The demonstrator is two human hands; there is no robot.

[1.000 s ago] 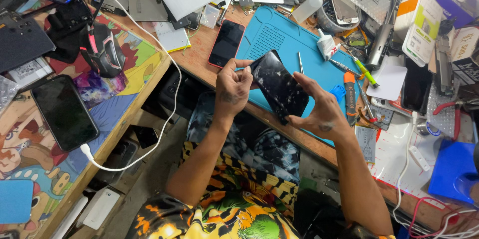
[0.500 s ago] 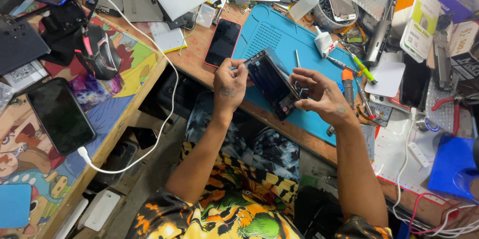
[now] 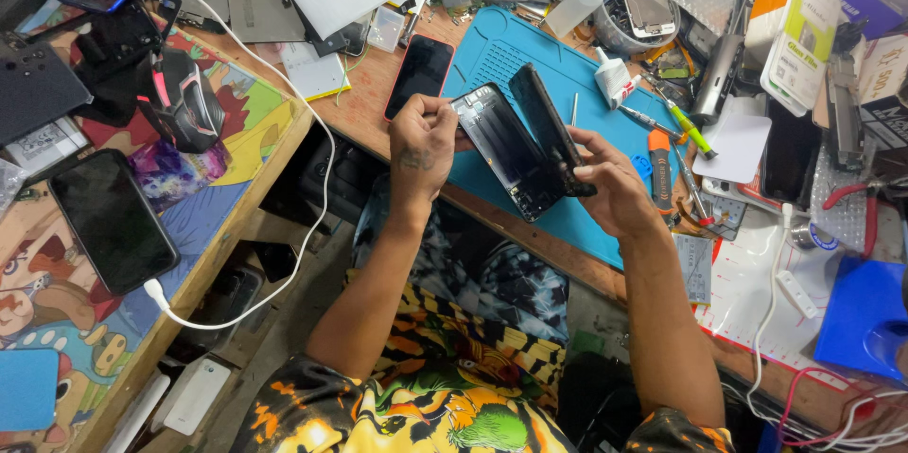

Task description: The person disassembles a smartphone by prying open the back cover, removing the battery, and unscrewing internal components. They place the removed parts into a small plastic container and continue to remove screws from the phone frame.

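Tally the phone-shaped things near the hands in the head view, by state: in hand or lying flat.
In hand: 2 - dark phone body gripped by the left hand; black screen panel lifted on edge by the right hand.
Lying flat: 2 - red-edged phone beside the blue mat; black phone plugged into a white cable.
Total: 4

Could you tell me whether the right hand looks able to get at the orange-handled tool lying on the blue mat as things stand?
Probably not at once: the orange-handled tool lies uncovered on the blue mat just beyond the right hand, but that hand holds the dark phone screen.
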